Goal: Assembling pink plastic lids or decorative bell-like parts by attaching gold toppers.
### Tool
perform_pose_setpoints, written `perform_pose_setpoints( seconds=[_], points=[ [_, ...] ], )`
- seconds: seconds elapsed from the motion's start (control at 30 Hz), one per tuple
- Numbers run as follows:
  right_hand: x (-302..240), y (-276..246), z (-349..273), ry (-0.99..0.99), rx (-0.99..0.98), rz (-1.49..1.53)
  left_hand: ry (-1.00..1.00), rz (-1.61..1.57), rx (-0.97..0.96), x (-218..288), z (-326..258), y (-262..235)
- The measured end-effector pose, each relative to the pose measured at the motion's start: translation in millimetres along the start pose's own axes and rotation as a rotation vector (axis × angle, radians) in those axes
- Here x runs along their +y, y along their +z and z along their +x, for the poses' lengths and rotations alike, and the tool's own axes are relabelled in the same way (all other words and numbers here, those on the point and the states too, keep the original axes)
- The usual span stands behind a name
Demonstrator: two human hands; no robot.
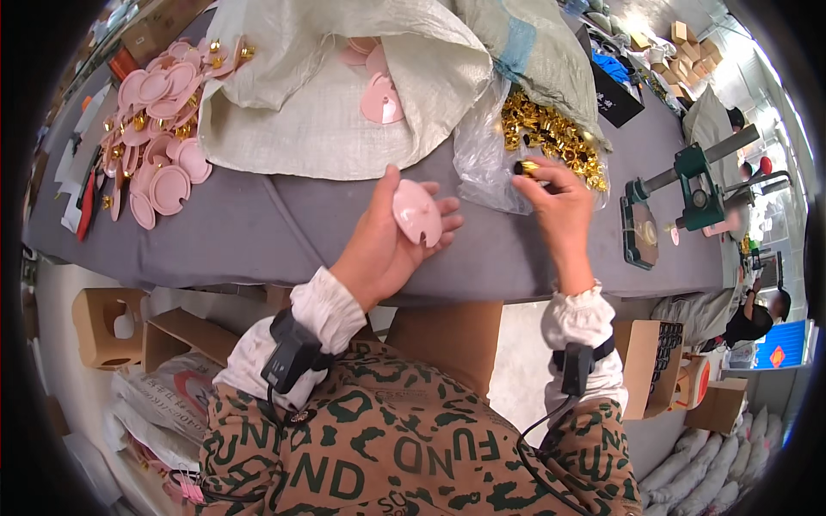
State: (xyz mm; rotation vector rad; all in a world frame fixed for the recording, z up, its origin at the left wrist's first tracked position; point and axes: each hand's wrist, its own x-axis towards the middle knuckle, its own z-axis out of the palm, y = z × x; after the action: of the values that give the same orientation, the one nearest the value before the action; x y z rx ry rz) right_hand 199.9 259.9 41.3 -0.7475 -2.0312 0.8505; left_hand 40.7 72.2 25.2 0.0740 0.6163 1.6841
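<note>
In my left hand (379,249) rests a glossy pink lid (416,211), round, with a small notch in its rim. The palm is turned up, the thumb lies along the lid's edge, and the fingers reach out behind it. My right hand (564,206) pinches a small gold knob (528,168) with a black end between thumb and fingers. It is held at the near edge of a clear plastic bag (482,176), apart from the lid. Many similar gold knobs (568,138) fill that bag.
A white woven sack (284,129) lies open ahead, with pink lids (381,99) in its mouth. At left is a heap of lids (168,185), some with gold knobs, beside red-handled pliers (86,202). A green hand press (688,189) stands at the table's right.
</note>
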Motion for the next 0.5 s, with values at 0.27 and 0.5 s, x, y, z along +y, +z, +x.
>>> perform_pose_setpoints(
  seconds=[0.27,0.5],
  points=[
    [35,33,20,-0.309,0.040,-0.548,-0.011,-0.105,0.021,-3,27,-7],
    [-13,28,12,-0.151,-0.011,-0.231,0.022,-0.043,-0.019,-2,23,-2]
  ],
)
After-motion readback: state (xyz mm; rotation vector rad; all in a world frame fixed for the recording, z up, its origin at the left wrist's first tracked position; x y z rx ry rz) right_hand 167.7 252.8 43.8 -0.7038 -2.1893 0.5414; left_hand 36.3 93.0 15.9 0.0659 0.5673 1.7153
